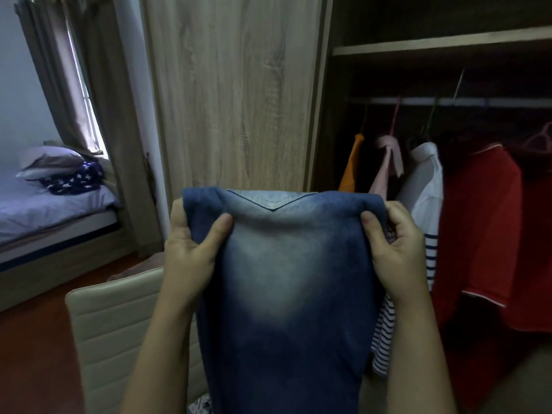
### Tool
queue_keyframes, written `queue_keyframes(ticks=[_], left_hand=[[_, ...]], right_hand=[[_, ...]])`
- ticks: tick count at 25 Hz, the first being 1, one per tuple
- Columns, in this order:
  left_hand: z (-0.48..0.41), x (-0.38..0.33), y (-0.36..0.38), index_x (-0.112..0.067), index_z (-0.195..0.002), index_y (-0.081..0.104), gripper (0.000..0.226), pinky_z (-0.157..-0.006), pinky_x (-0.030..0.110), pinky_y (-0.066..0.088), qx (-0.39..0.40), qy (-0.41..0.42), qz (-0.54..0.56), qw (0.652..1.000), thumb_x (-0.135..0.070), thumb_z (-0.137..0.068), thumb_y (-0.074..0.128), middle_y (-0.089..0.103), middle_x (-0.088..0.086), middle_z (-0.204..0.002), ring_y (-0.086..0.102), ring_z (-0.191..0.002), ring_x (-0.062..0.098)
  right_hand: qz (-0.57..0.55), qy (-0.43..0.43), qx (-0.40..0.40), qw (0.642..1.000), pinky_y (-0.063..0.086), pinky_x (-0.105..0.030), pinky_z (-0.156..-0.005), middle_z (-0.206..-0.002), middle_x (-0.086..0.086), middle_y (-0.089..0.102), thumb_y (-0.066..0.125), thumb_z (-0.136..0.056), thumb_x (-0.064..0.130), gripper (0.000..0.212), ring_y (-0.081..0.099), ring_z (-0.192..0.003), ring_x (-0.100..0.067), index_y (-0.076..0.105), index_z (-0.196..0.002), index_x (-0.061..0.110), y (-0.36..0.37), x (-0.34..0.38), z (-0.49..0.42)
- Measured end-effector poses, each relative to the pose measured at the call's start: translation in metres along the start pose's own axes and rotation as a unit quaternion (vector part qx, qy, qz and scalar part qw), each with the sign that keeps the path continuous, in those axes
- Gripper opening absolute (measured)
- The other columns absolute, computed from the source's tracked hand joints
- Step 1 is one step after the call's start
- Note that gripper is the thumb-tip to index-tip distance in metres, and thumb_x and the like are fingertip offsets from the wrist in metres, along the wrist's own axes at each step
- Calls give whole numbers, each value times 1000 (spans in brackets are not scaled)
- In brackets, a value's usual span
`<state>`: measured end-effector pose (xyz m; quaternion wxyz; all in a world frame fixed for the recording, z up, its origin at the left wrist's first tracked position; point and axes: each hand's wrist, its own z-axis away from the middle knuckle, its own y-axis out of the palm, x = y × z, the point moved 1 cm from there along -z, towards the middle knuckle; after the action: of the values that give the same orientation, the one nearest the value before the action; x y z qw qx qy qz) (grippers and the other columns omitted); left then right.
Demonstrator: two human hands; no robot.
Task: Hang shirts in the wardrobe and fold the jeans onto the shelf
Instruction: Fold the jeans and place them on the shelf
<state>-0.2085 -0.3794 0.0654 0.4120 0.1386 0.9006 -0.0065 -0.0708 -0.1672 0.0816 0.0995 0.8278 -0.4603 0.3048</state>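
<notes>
Blue jeans (286, 294) held up in the middle of the frame. Left hand (188, 258) pinching the left edge, thumb on the front. Right hand (397, 252) gripping the right edge, fingers curled tight. Shirts on hangers at right: orange shirt (352, 165), white shirt (427, 177), red shirt (484, 225). Wardrobe shelf (442, 44) at upper right.

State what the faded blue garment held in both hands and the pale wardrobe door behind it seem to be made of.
Faded blue garment: likely denim, matte, going by its washed-out centre and stitched pocket flap. Pale wardrobe door: wood-grain surface, matte; whether laminate or solid wood cannot be told.
</notes>
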Motion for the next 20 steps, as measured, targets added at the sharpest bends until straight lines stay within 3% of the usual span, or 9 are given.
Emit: queue_keyframes(ticks=[3,6,8,10,12,14,16,17,20], left_hand=[[-5,-14,10,-28,-97,55,27,-76,13,48,-41,38,77,995,-6,-86,62,68,-19,-89,62,-87,-2],[-5,-18,9,-30,-97,57,28,-80,16,48,-63,43,104,992,-4,-86,62,69,-18,-90,63,-90,1],[-1,-20,11,-28,-95,57,27,-77,15,48,-53,32,101,993,-3,-86,62,68,-19,-86,62,-86,-1],[4,-21,13,-26,-92,56,24,-70,12,48,-37,7,88,995,-3,-86,62,67,-18,-79,60,-77,-4],[9,-23,10,-24,-93,59,19,-67,13,49,-23,-13,72,997,-8,-85,64,68,-14,-80,62,-77,-1],[12,-26,1,-27,-94,61,20,-68,14,52,-22,-25,79,996,-10,-84,64,70,-11,-84,65,-79,2],[13,-32,-8,-30,-92,62,20,-68,13,52,-34,-30,93,995,-13,-82,64,70,-13,-84,66,-80,0],[12,-34,-12,-31,-92,62,19,-69,13,53,-39,-35,97,994,-16,-79,64,70,-13,-85,66,-81,0],[1,-35,-26,-31,-98,62,21,-84,26,53,-31,-26,84,996,-23,-78,65,69,-10,-95,65,-93,9]], right_hand=[[-71,31,-59,995,50,-23,-85,-103,14,64,62,-87,31,24,60,-99,-5,55,-109,36,-15,-17,3],[-223,175,73,956,48,-31,-99,-128,9,59,76,-64,52,89,55,-119,-7,33,-139,31,-23,-47,33],[-187,258,156,935,43,-37,-105,-128,7,60,83,-51,55,103,53,-123,-9,39,-137,21,-9,-56,63],[-182,287,115,933,51,-31,-95,-115,1,68,89,-50,44,73,62,-111,-7,64,-114,21,13,-62,85],[-193,301,28,933,51,-10,-74,-96,11,71,82,-66,11,31,66,-88,8,68,-91,22,25,-55,90],[-201,315,-1,928,45,-1,-66,-85,22,67,69,-73,-11,40,62,-75,17,61,-87,25,28,-52,86],[-221,331,20,917,44,-6,-81,-92,23,64,74,-73,-1,35,61,-83,16,60,-87,28,27,-55,87],[-229,353,56,905,43,-15,-92,-97,21,64,83,-67,18,30,60,-92,10,63,-87,29,28,-53,87],[-247,376,79,890,44,-33,-103,-103,17,71,88,-42,51,50,61,-112,-11,74,-86,30,33,-47,83]])
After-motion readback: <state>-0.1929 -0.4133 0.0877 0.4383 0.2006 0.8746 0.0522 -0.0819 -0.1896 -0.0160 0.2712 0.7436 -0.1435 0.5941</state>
